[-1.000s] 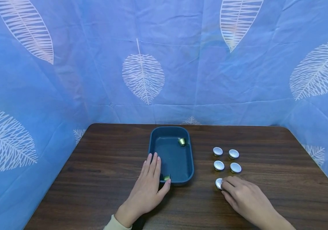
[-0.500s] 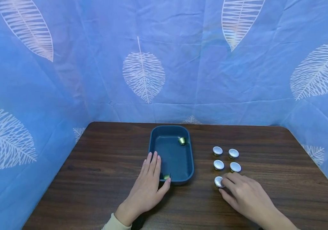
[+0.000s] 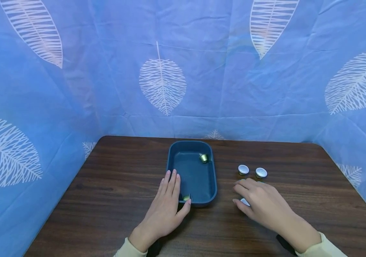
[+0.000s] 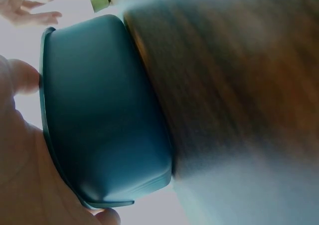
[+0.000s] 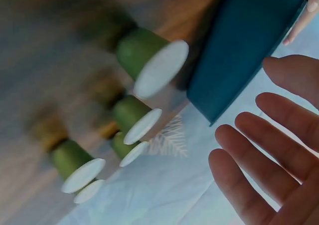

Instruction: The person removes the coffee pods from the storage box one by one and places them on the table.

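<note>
My left hand (image 3: 163, 210) rests on the near left corner of a dark blue tray (image 3: 193, 178), fingers straight along the rim. In the tray lie two green coffee capsules, one capsule (image 3: 204, 158) near the far right corner and another capsule (image 3: 186, 197) by my left thumb. My right hand (image 3: 263, 203) hovers over the capsules standing lid-up to the tray's right. Its fingers are spread and hold nothing in the right wrist view, beside a green capsule (image 5: 162, 68) with a pale lid. From the head view, this hand covers part of the group.
Two capsules stand uncovered behind the right hand, a left one (image 3: 243, 169) and a right one (image 3: 261, 173). The dark wooden table (image 3: 112, 185) ends at a blue leaf-patterned cloth (image 3: 199, 82) at the back and sides.
My right hand has let go of the nearest capsule, opened its fingers and risen forward over the group. That capsule still stands on the table. The left hand and tray stay put.
</note>
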A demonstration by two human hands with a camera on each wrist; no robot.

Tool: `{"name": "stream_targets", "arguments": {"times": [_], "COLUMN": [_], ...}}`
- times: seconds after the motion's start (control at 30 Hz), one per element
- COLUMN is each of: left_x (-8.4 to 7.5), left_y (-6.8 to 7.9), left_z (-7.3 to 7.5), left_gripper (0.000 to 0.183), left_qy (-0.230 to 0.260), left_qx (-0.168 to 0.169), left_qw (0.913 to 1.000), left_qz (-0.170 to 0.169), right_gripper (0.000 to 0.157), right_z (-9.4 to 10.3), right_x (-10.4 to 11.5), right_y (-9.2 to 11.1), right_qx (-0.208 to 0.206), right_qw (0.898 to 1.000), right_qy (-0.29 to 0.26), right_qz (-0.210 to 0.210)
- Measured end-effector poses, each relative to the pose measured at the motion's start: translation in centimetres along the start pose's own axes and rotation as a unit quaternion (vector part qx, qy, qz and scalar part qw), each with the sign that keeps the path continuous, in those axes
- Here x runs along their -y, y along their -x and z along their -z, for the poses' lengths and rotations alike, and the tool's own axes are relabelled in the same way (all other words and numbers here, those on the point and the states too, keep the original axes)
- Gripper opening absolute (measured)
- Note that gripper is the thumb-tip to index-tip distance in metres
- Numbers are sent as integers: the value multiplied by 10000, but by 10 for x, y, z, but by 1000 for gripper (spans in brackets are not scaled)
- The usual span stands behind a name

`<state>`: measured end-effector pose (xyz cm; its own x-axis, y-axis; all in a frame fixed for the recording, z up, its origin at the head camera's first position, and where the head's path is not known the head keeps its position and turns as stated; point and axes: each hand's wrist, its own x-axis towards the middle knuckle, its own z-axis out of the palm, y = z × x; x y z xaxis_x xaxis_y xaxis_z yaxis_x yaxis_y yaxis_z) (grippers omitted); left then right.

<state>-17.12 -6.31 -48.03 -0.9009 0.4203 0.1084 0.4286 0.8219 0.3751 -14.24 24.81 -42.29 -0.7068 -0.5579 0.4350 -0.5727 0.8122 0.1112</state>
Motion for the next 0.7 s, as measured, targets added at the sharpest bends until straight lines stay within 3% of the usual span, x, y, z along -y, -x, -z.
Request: {"name": "stream_targets", "arguments": {"times": [0.3, 0.7], "left_x": [1, 1], "left_y": [0, 1], "left_z": [0, 2], "left_gripper": [84, 84], "left_qy": [-11, 38], "left_qx": [-30, -11], "left_qw": [10000, 10000], "left_qz": [-87, -87], "right_gripper": [32, 34], "right_z": [1, -13], "right_x": [-5, -12], "right_y": [-40, -81], "right_qx": [507, 1240], "right_qw": [9986, 9906], "right_qy": [-35, -385], "right_qz": [128, -420]}}
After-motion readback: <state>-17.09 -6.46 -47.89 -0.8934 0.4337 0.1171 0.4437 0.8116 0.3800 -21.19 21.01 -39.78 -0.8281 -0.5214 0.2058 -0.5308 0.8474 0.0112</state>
